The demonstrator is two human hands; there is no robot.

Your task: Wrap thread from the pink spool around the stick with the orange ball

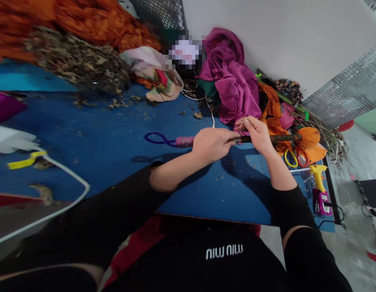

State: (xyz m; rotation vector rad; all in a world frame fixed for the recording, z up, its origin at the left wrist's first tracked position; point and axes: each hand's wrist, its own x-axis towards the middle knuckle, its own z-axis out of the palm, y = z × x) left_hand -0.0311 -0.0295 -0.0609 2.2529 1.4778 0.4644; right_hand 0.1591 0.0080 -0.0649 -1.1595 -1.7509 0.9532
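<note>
A dark stick (pixel 282 138) lies level across both hands above the blue table. Its left end has a pink wrapped handle (pixel 184 141) and a dark blue cord loop (pixel 157 138); orange cloth is bunched round its right end (pixel 308 138). My left hand (pixel 210 142) is closed round the stick beside the pink wrapping. My right hand (pixel 257 132) is over the stick's middle, its fingers pinched together on what looks like a strip of pink cloth (pixel 243 133) that meets the stick between my hands. The fingers partly hide this strip.
On the blue table (pixel 114 129), magenta cloth (pixel 233 77), dried plant matter (pixel 81 61) and orange cloth (pixel 108 24) are heaped at the back. Scissors with yellow and red handles (pixel 302 157) and a yellow glue gun (pixel 318 177) lie right. A white cable (pixel 81 178) crosses left.
</note>
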